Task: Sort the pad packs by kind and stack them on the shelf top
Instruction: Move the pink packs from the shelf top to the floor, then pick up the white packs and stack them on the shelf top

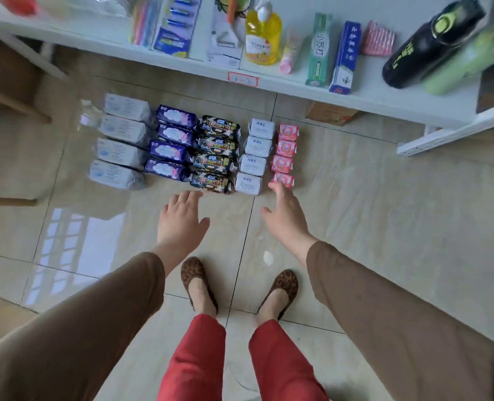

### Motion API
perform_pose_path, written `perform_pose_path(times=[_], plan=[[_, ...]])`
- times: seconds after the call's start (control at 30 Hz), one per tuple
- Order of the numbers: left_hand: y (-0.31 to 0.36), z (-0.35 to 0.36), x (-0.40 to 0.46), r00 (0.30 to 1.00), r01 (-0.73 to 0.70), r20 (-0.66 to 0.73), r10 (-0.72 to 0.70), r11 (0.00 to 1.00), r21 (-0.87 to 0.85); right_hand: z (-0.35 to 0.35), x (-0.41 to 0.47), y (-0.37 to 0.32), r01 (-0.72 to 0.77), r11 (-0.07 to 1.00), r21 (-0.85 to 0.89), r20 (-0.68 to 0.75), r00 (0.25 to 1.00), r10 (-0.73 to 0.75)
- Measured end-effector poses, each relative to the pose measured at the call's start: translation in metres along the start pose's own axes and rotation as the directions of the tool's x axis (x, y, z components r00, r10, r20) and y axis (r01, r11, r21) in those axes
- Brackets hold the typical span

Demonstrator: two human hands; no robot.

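Observation:
Pad packs lie on the tiled floor in five rows by kind: pale grey packs [121,140] at the left, purple packs [172,146], black packs [215,156], white packs [254,154] and pink packs [285,151] at the right. My left hand [180,219] hovers open, fingers spread, just in front of the nearest black pack. My right hand [285,215] reaches forward with straight fingers; its fingertips are at the nearest pink pack [282,179]. Neither hand holds anything.
A white shelf [384,107] runs across the top, carrying a yellow soap bottle [263,39], toothpaste boxes [331,56], a black bottle [425,47] and other goods. A cardboard box [331,114] sits under it. Wooden furniture [11,102] stands at the left. My feet [237,287] are close behind the packs.

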State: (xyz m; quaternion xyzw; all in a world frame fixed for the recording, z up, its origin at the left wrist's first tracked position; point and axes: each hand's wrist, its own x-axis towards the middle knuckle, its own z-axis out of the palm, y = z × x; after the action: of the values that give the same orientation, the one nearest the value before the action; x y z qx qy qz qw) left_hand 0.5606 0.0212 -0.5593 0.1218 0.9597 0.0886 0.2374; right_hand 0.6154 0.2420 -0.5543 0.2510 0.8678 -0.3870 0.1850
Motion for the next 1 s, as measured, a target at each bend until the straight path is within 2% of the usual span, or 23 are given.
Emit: perform_pose_path(times=[0.23, 0.53, 0.7, 1.0], plan=[[-0.099, -0.066, -0.060, 0.994, 0.091, -0.047, -0.095, 0.992, -0.086, 0.035, -0.043, -0.110, 0.106, 0.987, -0.121, 0.019, 0.994, -0.105], [-0.247, -0.129, -0.091, 0.997, 0.041, -0.060, -0.048, 0.994, -0.105, 0.128, -0.093, -0.222, 0.088, 0.990, -0.112, -0.033, 0.995, -0.092], [-0.308, -0.156, -0.072, 0.998, 0.013, -0.055, -0.018, 0.997, -0.078, 0.167, -0.088, -0.264, 0.076, 0.994, -0.075, -0.039, 0.996, -0.079], [-0.371, -0.168, 0.007, 0.999, -0.036, 0.018, 0.037, 0.998, -0.050, 0.228, -0.021, -0.304, 0.032, 0.998, -0.061, -0.044, 0.998, -0.035]])
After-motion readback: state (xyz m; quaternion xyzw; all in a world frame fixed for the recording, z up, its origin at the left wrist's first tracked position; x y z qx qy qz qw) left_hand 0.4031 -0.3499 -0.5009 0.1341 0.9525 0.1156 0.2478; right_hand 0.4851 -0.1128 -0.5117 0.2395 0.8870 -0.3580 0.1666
